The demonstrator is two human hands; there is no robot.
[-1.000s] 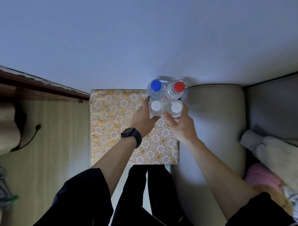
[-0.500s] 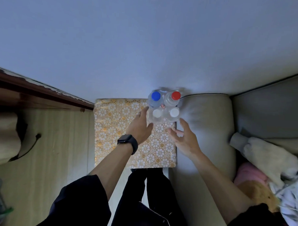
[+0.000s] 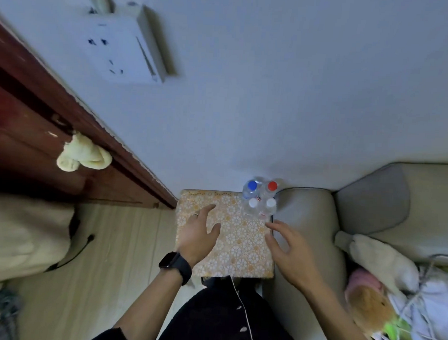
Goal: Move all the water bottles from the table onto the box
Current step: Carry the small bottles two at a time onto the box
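Observation:
Several clear water bottles stand upright in a tight cluster on the far right corner of the box (image 3: 229, 249), whose top has a gold and white flower pattern. One bottle has a blue cap (image 3: 252, 184), one a red cap (image 3: 272, 185), and two have white caps (image 3: 253, 203) (image 3: 270, 202). My left hand (image 3: 199, 229) hovers over the left part of the box with fingers spread, holding nothing. My right hand (image 3: 287, 246) is over the box's right edge, fingers relaxed and apart from the bottles.
A grey sofa (image 3: 310, 225) presses against the box's right side, with clothes and a pale cushion (image 3: 378, 256) piled on it. A dark wooden door (image 3: 53, 126) with a cloth on its handle stands at the left. A wall socket (image 3: 112, 49) is above.
Both hands let go of the white-capped bottles and drew back toward me. My head tipped up, so more wall and the door show.

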